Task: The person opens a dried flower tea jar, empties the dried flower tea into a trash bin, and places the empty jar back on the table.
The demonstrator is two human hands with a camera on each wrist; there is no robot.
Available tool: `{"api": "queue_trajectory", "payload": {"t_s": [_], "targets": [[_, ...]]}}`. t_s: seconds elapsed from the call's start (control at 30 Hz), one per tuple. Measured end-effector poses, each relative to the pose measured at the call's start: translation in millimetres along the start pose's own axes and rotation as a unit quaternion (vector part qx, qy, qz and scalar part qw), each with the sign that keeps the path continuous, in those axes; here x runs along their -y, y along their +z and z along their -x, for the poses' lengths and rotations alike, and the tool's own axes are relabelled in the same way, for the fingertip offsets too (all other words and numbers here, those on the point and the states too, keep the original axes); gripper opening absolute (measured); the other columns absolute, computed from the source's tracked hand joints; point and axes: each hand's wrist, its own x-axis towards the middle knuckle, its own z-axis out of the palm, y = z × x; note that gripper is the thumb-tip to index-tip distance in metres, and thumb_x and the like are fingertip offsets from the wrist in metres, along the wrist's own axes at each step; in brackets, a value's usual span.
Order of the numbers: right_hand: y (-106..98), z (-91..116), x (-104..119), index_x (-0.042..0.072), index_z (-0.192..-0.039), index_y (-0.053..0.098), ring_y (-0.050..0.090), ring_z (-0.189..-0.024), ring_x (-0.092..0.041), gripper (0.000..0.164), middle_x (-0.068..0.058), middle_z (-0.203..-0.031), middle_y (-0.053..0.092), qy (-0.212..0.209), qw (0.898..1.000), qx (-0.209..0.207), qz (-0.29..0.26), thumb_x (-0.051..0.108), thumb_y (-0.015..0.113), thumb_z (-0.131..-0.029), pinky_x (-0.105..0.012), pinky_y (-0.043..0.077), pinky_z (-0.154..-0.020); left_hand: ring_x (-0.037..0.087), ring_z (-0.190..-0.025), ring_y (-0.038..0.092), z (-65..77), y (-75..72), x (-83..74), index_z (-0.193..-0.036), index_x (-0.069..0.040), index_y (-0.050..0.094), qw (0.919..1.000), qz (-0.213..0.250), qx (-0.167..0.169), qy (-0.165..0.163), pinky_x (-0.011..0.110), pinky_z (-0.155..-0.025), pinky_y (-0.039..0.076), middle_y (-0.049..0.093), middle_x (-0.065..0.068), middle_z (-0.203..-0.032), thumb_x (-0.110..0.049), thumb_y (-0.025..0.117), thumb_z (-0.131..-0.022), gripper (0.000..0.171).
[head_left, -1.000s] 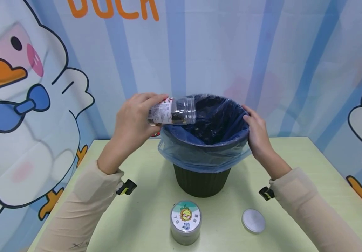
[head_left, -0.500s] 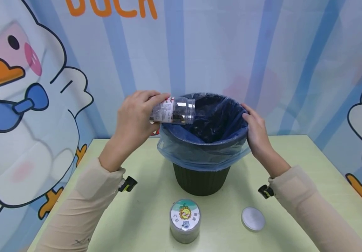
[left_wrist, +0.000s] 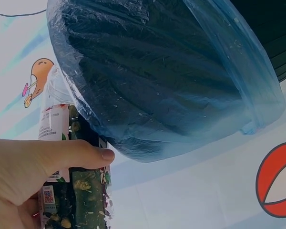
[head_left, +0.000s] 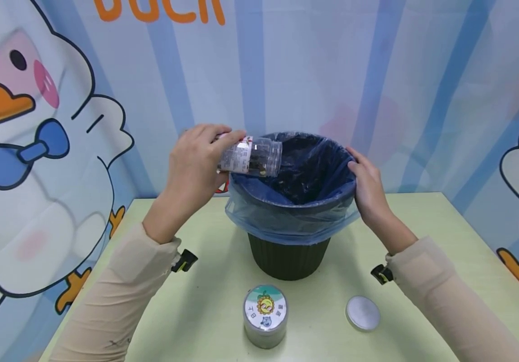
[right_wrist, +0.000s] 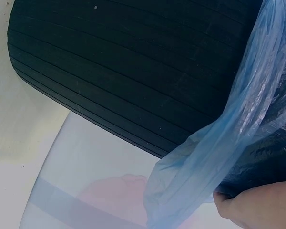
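My left hand (head_left: pixel 196 163) grips a clear plastic jar (head_left: pixel 259 157) with a white printed label. It lies nearly on its side, its uncovered mouth over the left rim of a black bin (head_left: pixel 288 259). Dark bits, like dried tea or herbs, show inside the jar; the left wrist view has the thumb across it. A blue plastic bag (head_left: pixel 291 223) lines the bin and folds over its rim. My right hand (head_left: pixel 370 188) holds the right rim through the bag, thumb outside. Most of its fingers are hidden in the right wrist view.
A silver tin (head_left: pixel 266 322) with a sunflower picture on top stands on the pale green table (head_left: pixel 187 317) in front of the bin. A round silver lid (head_left: pixel 362 313) lies to its right. Behind the table hangs a blue-striped duck backdrop (head_left: pixel 300 65).
My left hand has risen slightly, tipping the jar a little, and dark contents have shifted toward its mouth. The right hand stays on the rim; tin and lid have not moved.
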Motion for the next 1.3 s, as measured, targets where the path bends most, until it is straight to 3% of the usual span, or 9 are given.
{"api": "queue_trajectory", "payload": {"t_s": [0.47, 0.83, 1.3], "targets": [[-1, 2, -2, 0.01, -0.158, 0.029, 0.008, -0.151, -0.027, 0.053, -0.008, -0.165, 0.016, 0.005, 1.0, 0.005, 0.008, 0.025, 0.027, -0.107, -0.049, 0.007, -0.12, 0.033, -0.12, 0.055, -1.3, 3.7, -0.2, -0.128, -0.017, 0.068, 0.9996, -0.015, -0.017, 0.016, 0.053, -0.099, 0.044, 0.063, 0.012, -0.126, 0.006, 0.088, -0.065, 0.07], [-1, 3, -5, 0.01, -0.158, 0.028, 0.008, -0.151, -0.028, 0.052, -0.008, -0.164, 0.016, 0.004, 1.0, 0.005, 0.016, 0.023, 0.027, -0.107, -0.05, 0.008, -0.119, 0.032, -0.119, 0.054, -2.2, 5.6, 1.5, -0.126, -0.015, 0.068, 0.9989, -0.022, -0.031, 0.029, 0.049, -0.103, 0.043, 0.063, 0.012, -0.124, 0.008, 0.082, -0.069, 0.063], [0, 1, 0, 0.011, -0.157, 0.03, 0.01, -0.15, -0.028, 0.054, -0.008, -0.164, 0.018, -0.006, 1.0, 0.001, 0.028, 0.027, 0.03, -0.106, -0.05, 0.009, -0.119, 0.032, -0.114, 0.059, -10.2, 6.5, 3.6, -0.12, -0.012, 0.07, 0.9941, -0.044, -0.073, 0.067, 0.041, -0.117, 0.025, 0.065, 0.013, -0.119, 0.014, 0.071, -0.078, 0.049]]}}
